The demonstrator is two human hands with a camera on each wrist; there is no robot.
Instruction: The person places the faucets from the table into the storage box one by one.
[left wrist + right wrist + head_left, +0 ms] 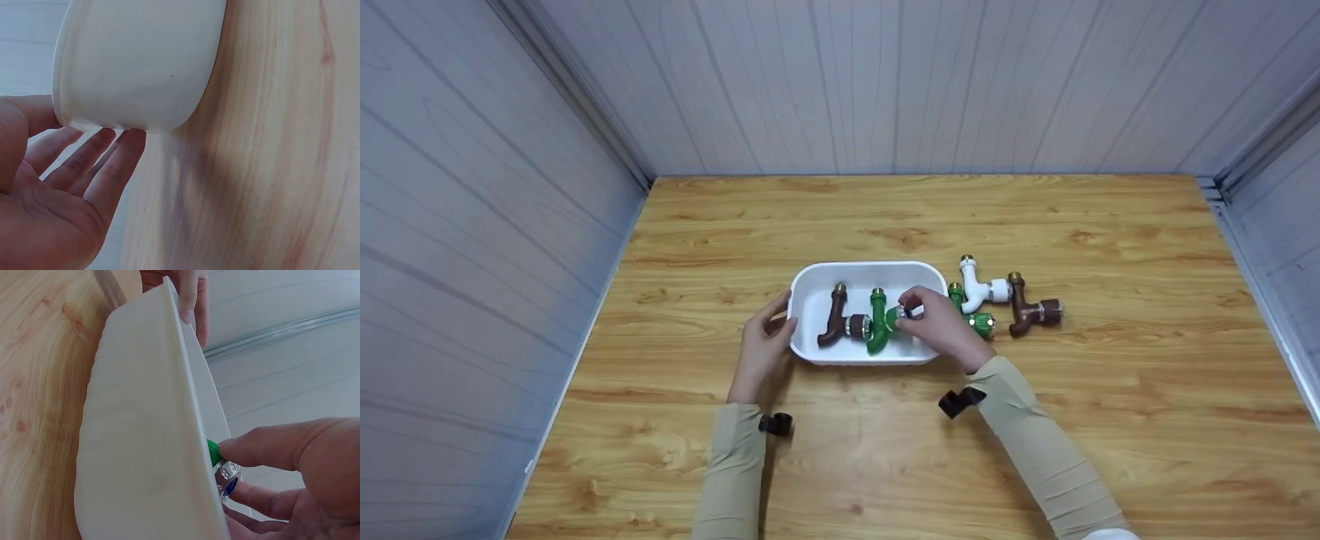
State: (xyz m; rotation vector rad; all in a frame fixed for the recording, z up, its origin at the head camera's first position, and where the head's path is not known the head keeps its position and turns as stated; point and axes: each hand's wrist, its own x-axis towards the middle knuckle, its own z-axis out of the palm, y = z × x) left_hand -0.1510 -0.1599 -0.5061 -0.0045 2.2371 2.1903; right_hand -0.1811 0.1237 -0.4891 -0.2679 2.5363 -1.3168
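Fingers (264, 445) pinch green tap (878, 315); head view adds spout (876, 346).

Tabletop (855, 472): yellow-brown wood grain, dark knots
Back wall (862, 90): pale panels, grey lines
Left wall (457, 247): matching panels, bluish low down
Right wall (1286, 225): partly in view
Light: faint sheen on wood

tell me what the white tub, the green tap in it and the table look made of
White tub: probably plastic, satin-smooth, going by its soft sheen and moulded curves.
Green tap: evenly coloured, slightly shiny body, perhaps plastic or painted metal; its gold-coloured end looks like brass.
Table: wood-look with grain and knots, though it could be laminate.
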